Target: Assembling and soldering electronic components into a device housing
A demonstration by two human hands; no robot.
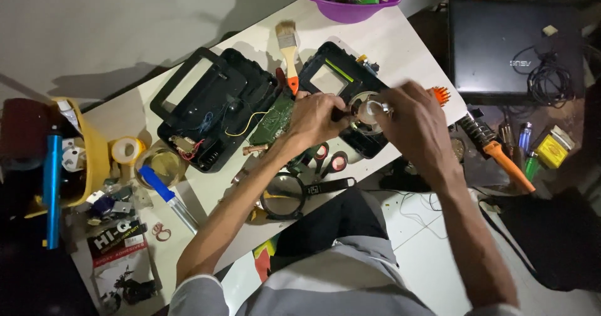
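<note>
Both hands meet over an opened black device on a white table (400, 46). My left hand (319, 119) pinches a small dark part next to a round silvery piece (369, 109). My right hand (413, 125) grips that silvery piece from the right. Under the hands lies the black front shell (335, 72) with a rectangular window. To its left lies the other black housing half (213, 106) with coloured wires, and a green circuit board (275, 119) sits between the two halves.
A paintbrush (288, 50) with an orange handle lies at the back, near a purple bowl (350, 6). A magnifying glass (285, 197), scissors (328, 159), a blue-handled tool (166, 197), tape roll (127, 149) and yellow bin (94, 153) stand nearby. A laptop (513, 46) and soldering iron (501, 153) lie right.
</note>
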